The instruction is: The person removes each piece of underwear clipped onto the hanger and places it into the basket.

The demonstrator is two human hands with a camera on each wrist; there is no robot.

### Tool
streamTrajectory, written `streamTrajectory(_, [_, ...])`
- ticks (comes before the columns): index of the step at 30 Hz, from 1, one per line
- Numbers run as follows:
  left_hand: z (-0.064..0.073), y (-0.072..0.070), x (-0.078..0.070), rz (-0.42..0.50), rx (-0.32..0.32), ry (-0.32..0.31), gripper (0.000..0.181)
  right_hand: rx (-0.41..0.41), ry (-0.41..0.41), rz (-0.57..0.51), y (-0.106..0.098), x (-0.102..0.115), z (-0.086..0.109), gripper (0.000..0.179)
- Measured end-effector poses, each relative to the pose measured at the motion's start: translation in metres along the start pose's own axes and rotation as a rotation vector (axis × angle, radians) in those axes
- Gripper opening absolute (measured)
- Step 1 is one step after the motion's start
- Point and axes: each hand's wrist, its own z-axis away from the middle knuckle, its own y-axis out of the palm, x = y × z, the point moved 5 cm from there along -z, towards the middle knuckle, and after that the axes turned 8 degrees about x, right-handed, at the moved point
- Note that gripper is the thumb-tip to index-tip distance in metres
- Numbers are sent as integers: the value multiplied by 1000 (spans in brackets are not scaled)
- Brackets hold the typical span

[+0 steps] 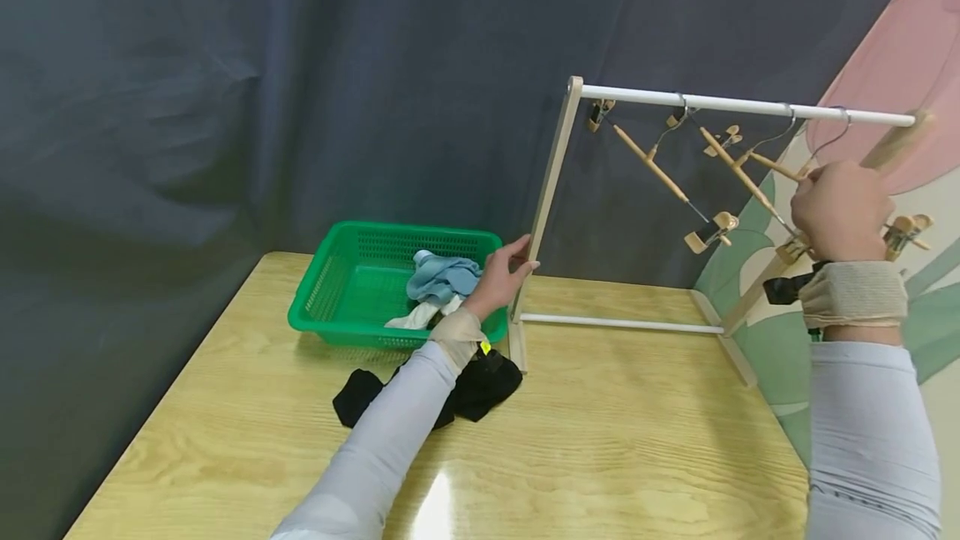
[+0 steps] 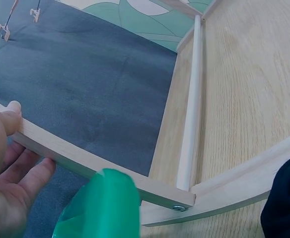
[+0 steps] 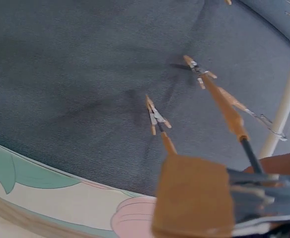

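My left hand [image 1: 498, 277] grips the left post [image 1: 555, 165] of a wooden clothes rack, low down beside a green basket. In the left wrist view, thumb and fingers lie on opposite sides of that post. Three wooden clip hangers hang from the rack's white rail [image 1: 735, 107]. With curled fingers my right hand [image 1: 847, 207] holds the rightmost hanger [image 1: 776, 167] by its bar; the fingertips are hidden. Left of it hang the middle hanger [image 1: 738, 169] and the left hanger [image 1: 648, 161]. A wooden clip [image 3: 194, 198] fills the right wrist view's foreground.
The green basket [image 1: 322, 326] holds a blue cloth [image 1: 444, 277] and a white cloth [image 1: 414, 317]. Black cloth [image 1: 483, 386] lies in front of it, partly under my left forearm. A lower white bar [image 1: 622, 322] joins the rack's feet. Dark curtain stands behind, a painted wall at right.
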Motion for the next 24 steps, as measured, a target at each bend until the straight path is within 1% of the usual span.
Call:
streamTrajectory(5, [3,2,-3,-13,4,-8,61,-1,-74,-10,-6,9,4,40])
streamTrajectory(9, [2,4,-5,-27,21,-31,60,3,-151,-22,-11,17,10,34])
streamTrajectory(11, [0,3,-5,-48,25,-47,58,-30,-195,-37,-13,24,13,29])
streamTrajectory(13, [-3,2,-6,-73,23,-60,54,-82,-225,-69,-15,32,20,31])
streamTrajectory(15, [-3,0,-7,-99,20,-72,52,-167,-264,-120,-16,44,33,32])
streamTrajectory(18, [1,-5,-9,-153,18,-82,48,-291,-339,-202,-8,68,62,38])
streamTrajectory(20, [8,-11,-12,-237,14,-84,47,-359,-421,-248,4,87,85,34])
streamTrajectory(21, [13,-14,-13,-287,14,-80,46,-381,-469,-267,13,97,97,32])
streamTrajectory(24, [28,-25,-15,-477,10,-57,43,-379,-599,-322,43,126,133,30])
